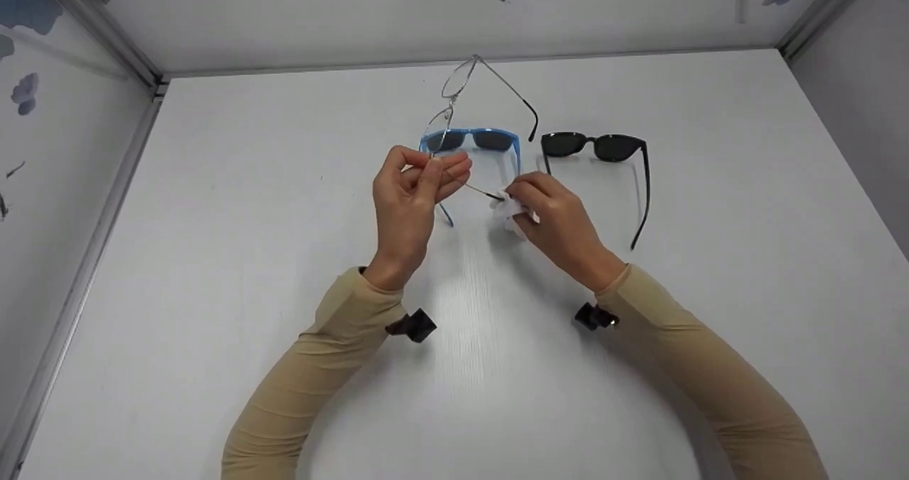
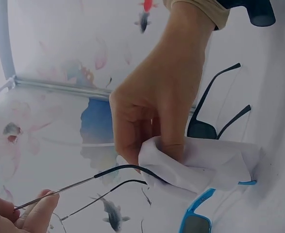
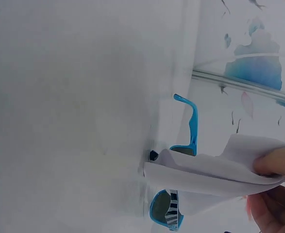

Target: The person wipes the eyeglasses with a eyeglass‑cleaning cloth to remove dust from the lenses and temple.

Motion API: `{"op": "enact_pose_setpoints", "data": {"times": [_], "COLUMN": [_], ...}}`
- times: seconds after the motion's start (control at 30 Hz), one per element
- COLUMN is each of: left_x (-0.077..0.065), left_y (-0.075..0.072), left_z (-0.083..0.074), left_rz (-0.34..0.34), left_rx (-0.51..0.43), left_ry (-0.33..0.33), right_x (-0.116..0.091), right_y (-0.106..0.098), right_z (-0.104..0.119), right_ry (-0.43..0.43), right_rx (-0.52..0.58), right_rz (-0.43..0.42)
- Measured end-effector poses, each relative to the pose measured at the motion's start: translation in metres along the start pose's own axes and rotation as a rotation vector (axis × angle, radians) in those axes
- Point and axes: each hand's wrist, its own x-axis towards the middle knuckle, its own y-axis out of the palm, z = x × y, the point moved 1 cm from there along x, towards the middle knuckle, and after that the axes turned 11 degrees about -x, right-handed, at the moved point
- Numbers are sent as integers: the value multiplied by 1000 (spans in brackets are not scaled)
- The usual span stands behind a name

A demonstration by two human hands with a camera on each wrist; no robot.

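Sleeves [image 1: 341, 356]: tan, covering both forearms, on the near side of the blue sunglasses [image 1: 491, 139].
Left hand [image 1: 406, 199]: pinches the wire-framed glasses [image 1: 453, 99], just nearer the wearer than the blue sunglasses.
Wire-framed glasses: held up, overlapping the blue sunglasses' left lens in the head view; one dark temple tip in the white cloth [image 1: 513, 214].
Right hand [image 1: 562, 219]: grips the white cloth at that tip, at the near right of the blue sunglasses.
Black sunglasses [image 1: 612, 148]: right of the blue sunglasses, arms unfolded.
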Motion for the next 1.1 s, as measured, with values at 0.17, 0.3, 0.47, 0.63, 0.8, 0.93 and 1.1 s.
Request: {"op": "enact_pose_setpoints", "data": {"times": [0.17, 0.3, 0.47, 0.63, 0.8, 0.93, 1.1], "left_x": [-1, -1, 0, -4, -6, -7, -8], "left_y": [3, 3, 6, 10, 14, 16, 19], "left_z": [-1, -1, 3, 8, 7, 3, -1], "left_rz": [-16, -34, -26, 1, 23, 49, 74], "left_rx": [-59, -100, -135, -86, -93, -120, -113], "left_ry": [-21, -42, -73, -95, -106, -161, -207], "right_x": [-2, 1, 17, 33, 33, 30, 25], "right_y": [-5, -17, -34, -35, -32, -33, -36], "right_z": [-2, 4, 25, 45, 49, 48, 46], "right_ry": [24, 64, -24, -182, -282, -375, -471], "right_rx": [91, 196, 219, 157, 83, -12, -166], "right_rz": [15, -31, -180, -284, -366, -423, -390]}}
